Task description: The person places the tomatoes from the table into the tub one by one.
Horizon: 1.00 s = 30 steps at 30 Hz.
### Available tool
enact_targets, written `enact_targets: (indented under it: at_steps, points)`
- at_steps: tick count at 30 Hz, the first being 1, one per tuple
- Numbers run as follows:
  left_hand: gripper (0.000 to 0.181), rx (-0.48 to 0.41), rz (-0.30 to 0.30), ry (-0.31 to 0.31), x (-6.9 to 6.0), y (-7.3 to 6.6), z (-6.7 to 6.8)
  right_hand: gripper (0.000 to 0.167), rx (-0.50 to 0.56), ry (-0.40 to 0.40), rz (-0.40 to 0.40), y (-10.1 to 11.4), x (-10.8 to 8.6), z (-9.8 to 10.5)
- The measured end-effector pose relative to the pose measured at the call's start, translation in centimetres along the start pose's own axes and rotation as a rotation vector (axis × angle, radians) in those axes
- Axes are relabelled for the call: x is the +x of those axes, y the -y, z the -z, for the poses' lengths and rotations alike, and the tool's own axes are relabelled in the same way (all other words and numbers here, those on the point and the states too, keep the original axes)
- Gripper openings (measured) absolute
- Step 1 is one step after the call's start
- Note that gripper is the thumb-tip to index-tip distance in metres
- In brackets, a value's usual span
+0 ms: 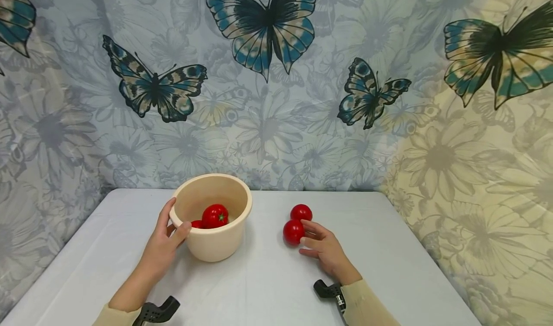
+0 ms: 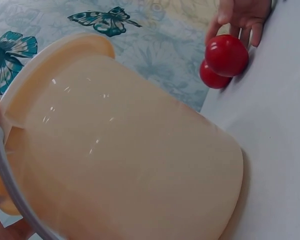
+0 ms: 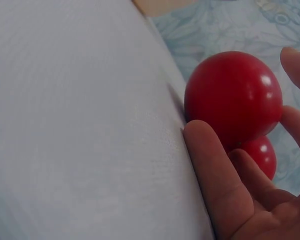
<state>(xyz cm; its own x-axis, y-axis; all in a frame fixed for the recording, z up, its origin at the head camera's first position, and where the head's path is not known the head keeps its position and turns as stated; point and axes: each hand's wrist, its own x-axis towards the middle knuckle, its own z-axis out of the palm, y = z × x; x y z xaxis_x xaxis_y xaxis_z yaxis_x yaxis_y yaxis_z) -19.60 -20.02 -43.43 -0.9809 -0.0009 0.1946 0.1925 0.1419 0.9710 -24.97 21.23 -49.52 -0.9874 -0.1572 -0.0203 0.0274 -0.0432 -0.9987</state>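
A cream plastic bucket (image 1: 213, 244) stands on the table, left of centre. My left hand (image 1: 161, 247) grips its rim from the left, fingers outside and thumb near the front edge. Inside lies a red tomato (image 1: 213, 216) with a green stem mark, and part of a second red one (image 1: 196, 224) shows beside it. To the right, two more tomatoes sit close together: a nearer one (image 1: 293, 233) and a farther one (image 1: 301, 212). My right hand (image 1: 329, 255) is at the nearer tomato's right side, its fingers spread and loosely bent, thumb apart; the right wrist view (image 3: 232, 97) shows this tomato ungripped.
A white cloth covers the table (image 1: 268, 287). Behind it hangs a butterfly-patterned fabric (image 1: 268, 124). A grey bucket handle (image 2: 12, 185) hangs beside the left hand in the left wrist view. Black camera mounts (image 1: 161, 310) sit at both wrists.
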Motion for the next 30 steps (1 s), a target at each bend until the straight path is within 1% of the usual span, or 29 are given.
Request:
enact_targets:
  at_steps: [8,11,14,18,23,30]
  points:
    - [0.080,-0.071,0.044,0.027,0.2,0.0,0.2,0.062,-0.027,0.046,0.003,-0.3,0.6,-1.2]
    - [0.081,-0.088,0.053,0.035,0.2,0.0,0.3,0.061,-0.025,0.047,0.013,-0.4,0.8,-1.7]
    - [0.081,-0.103,0.059,0.038,0.2,-0.1,0.3,0.059,-0.018,0.031,0.019,-0.5,0.9,-2.0]
    - [0.082,-0.113,0.063,0.041,0.2,-0.3,0.3,0.058,0.001,0.019,0.026,-0.7,1.0,-1.9]
    - [0.081,-0.142,0.058,0.058,0.2,-0.3,0.5,0.057,0.053,0.040,0.038,-1.0,1.0,-1.5]
    - [0.082,-0.182,0.101,0.071,0.3,-0.6,0.9,0.058,0.102,0.064,0.039,-0.8,0.9,-1.3]
